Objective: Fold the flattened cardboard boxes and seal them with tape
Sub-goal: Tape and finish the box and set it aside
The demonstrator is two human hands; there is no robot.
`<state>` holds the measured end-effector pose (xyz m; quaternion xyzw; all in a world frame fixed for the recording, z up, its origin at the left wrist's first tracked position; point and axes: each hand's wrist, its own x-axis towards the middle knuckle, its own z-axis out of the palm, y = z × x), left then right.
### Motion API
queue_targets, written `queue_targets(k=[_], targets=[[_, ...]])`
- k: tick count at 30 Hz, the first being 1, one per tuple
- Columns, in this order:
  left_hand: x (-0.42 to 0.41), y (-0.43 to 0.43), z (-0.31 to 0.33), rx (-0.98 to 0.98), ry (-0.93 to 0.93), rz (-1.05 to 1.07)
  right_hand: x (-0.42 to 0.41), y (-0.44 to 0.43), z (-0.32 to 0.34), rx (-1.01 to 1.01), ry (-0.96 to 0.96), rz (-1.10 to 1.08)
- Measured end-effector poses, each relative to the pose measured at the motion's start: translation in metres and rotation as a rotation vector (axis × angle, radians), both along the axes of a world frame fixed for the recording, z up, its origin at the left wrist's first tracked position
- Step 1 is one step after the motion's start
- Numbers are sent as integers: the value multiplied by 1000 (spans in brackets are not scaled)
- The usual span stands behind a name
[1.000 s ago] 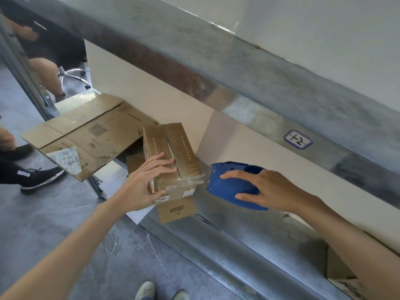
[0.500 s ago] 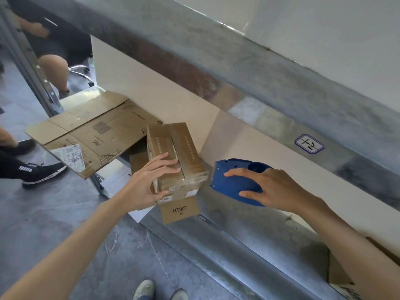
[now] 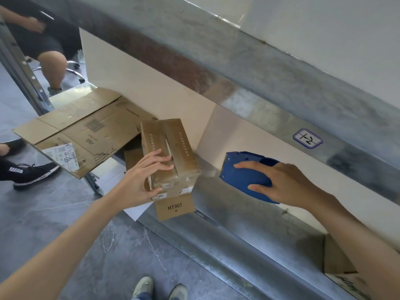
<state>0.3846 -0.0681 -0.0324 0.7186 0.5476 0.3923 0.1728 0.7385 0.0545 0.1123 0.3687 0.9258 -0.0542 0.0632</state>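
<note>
**Holding a small cardboard box (image 3: 171, 152) while a tape dispenser (image 3: 244, 176) is gripped beside it**

The small cardboard box is seen standing at the near edge of the metal table (image 3: 238, 224). Its top flaps are closed and glossy with clear tape along the seam. It is held by the left hand (image 3: 140, 180): the fingers (image 3: 160, 159) are laid close together over the top and curled onto the seam, and the thumb is pressed against the near side. A loose flap marked HT007 (image 3: 175, 207) is seen hanging below the box, over the table edge, with a white sheet (image 3: 136, 211) showing beneath it.

Just right of the box, the blue tape dispenser is gripped by the right hand (image 3: 281, 182). Its fingers are spread across the upper shell, and the thumb is set on the lower edge. The dispenser's nose is pointed at the box, near its right side but apart from it. A shiny strip (image 3: 207, 169) is seen between them; whether it is tape cannot be told.

Behind and left of the box, flattened cardboard boxes (image 3: 86, 131) are laid on the table, jutting past its end. A white shipping label (image 3: 60, 156) is stuck at their near corner. Another cardboard box (image 3: 342, 269) is partly seen at the lower right. A blue-edged tag (image 3: 307, 139) is fixed to the metal rail above. On the grey floor, the wearer's two shoes (image 3: 159, 289) are seen at the bottom edge, and another person's black shoe (image 3: 34, 174) at the left.
</note>
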Motion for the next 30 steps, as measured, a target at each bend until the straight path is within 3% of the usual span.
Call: queue_targets(k=[6,16,30], targets=[[0,-3,-1,8,-4,0,-9,-3,-19,96,-90,-25],[-2,-4,-8,6,1,1,-45,-4,-48,122,39,-91],[-2,5,-11,-3,-4,4,-101,4,-64,211,-52,48]])
